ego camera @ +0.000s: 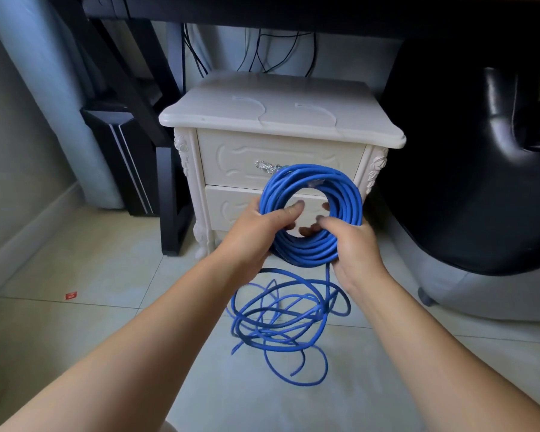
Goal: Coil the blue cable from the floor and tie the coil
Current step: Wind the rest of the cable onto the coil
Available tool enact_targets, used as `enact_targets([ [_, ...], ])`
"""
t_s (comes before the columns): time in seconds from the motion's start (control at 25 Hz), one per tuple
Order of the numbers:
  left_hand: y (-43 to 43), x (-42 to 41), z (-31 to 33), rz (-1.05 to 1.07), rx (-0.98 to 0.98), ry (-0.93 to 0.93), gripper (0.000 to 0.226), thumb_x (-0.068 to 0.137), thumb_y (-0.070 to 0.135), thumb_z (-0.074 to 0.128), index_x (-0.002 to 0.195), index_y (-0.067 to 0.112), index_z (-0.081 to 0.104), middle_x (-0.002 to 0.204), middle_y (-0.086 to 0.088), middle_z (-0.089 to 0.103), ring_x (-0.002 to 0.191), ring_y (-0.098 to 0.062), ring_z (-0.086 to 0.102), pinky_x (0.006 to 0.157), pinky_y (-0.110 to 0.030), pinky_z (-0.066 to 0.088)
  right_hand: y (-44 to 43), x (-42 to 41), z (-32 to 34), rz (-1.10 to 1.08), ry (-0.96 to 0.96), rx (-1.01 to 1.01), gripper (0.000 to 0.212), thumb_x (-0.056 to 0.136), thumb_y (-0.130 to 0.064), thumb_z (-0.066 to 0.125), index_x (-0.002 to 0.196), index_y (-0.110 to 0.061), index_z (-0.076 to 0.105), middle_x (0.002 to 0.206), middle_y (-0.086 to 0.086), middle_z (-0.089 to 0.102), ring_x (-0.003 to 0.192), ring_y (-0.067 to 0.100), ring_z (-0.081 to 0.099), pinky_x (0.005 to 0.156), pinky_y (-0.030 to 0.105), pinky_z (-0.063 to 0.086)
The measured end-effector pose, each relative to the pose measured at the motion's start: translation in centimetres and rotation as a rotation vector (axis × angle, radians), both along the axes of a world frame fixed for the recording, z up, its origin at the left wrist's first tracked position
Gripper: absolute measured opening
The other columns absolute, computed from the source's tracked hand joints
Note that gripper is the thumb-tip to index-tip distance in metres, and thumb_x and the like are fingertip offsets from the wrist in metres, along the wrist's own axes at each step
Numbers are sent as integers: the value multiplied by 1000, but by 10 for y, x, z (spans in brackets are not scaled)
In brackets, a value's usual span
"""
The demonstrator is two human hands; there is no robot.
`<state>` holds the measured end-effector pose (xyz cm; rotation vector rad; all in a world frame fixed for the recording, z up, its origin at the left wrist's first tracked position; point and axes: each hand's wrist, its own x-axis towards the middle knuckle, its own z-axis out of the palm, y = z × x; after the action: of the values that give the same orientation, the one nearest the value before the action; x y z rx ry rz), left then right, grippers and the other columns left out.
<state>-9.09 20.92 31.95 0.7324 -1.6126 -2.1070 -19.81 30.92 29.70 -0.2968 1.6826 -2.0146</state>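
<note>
both hands hold the blue cable's coil (345,190) up in front of a white nightstand (281,120). left hand (256,232) grips the coil's lower left, fingers curled behind the strands and thumb laid across the front, its tip pointing into the hole. right hand (353,244) grips the lower right, thumb over the front, fingertips showing through the hole from behind. the coil is upright, many turns thick, and hides part of the nightstand's two drawer fronts; the silver drawer handle (266,166) shows just beside its upper left edge. a small pale piece sits among the top strands, too blurred to tell what it is.

one strand drops from the coil's bottom edge, beside the right wrist, to the loose loops (281,319) lying tangled on the pale tiled floor (106,269) between the two forearms, with one cable end near the tangle's left side.

a small red scrap (71,295) lies on the floor toward the left wall; any print on it is too small to read.

left of the nightstand stand a black desk leg (169,198) and a black computer tower (119,157). thin black wires (262,51) hang behind the nightstand. a black padded chair (480,182) stands close on the right.
</note>
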Motion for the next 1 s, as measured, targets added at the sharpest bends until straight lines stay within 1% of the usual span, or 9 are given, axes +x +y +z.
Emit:
enact_targets([
  [0.08, -4, 3, 2, -60, -116, -76, 48, 74, 35, 81, 113, 22, 57, 96, 4, 68, 96, -15, 66, 93, -39, 51, 1, -2, 8, -17, 21, -23, 19, 81, 2, 64, 95, -11, 63, 72, 12, 67, 73, 33, 70, 83, 52, 57],
  [0.2, -12, 7, 6, -60, -265, -15, 69, 70, 28, 83, 131, 32, 51, 116, 7, 65, 101, -11, 67, 92, -28, 52, 7, -7, 20, -11, 212, 97, 26, 81, 5, 59, 88, -20, 61, 56, 0, 61, 58, 23, 65, 71, 47, 56],
  [0.28, -11, 8, 10, -63, -422, 9, 76, 75, 14, 80, 137, 39, 44, 117, 12, 64, 97, -11, 68, 89, -23, 53, 8, -7, 24, 16, 380, 228, 32, 76, 2, 60, 84, -28, 62, 63, 5, 64, 63, 30, 68, 73, 50, 57],
  [0.36, -8, 6, 10, -47, -552, -52, 74, 78, 7, 75, 137, 39, 45, 113, 11, 65, 91, -17, 68, 90, -30, 55, 9, -5, 25, 28, 486, 311, 30, 75, 1, 60, 84, -27, 62, 72, 12, 66, 71, 35, 68, 72, 48, 56],
  [0.48, -9, 1, 3, 11, -541, -131, 69, 77, 19, 79, 136, 34, 46, 114, 10, 65, 93, -8, 67, 88, -30, 55, 10, -5, 23, 4, 502, 308, 27, 76, 3, 58, 87, -22, 62, 76, 16, 65, 73, 37, 67, 67, 42, 55],
  [0.6, -15, 2, -4, -132, -432, -157, 72, 71, 38, 85, 132, 27, 50, 117, 7, 67, 101, -5, 66, 92, -26, 51, 10, -9, 20, -69, 372, 213, 29, 77, 6, 56, 85, -21, 60, 61, 4, 59, 56, 26, 61, 63, 38, 53],
  [0.72, -11, 9, -20, -446, -641, -476, 76, 68, 50, 83, 133, 30, 51, 123, 11, 62, 113, -8, 59, 102, -27, 43, 10, -16, 20, -179, 127, 30, 23, 80, 10, 52, 84, -12, 56, 50, 1, 50, 43, 13, 53, 51, 31, 50],
  [0.8, -6, 9, -30, -562, -807, -648, 82, 67, 51, 83, 137, 29, 47, 123, 9, 60, 108, -10, 59, 95, -24, 44, 13, -20, 23, -216, 21, -38, 18, 82, 9, 53, 91, -6, 56, 56, 4, 48, 45, 12, 52, 50, 26, 46],
  [1.0, 6, 0, -39, -598, -914, -542, 57, 71, 35, 84, 121, 30, 58, 90, 19, 63, 82, -6, 57, 75, -19, 45, 16, -24, 25, -264, -188, -149, 14, 85, 5, 57, 86, -9, 57, 53, -1, 49, 50, 14, 54, 56, 28, 49],
])
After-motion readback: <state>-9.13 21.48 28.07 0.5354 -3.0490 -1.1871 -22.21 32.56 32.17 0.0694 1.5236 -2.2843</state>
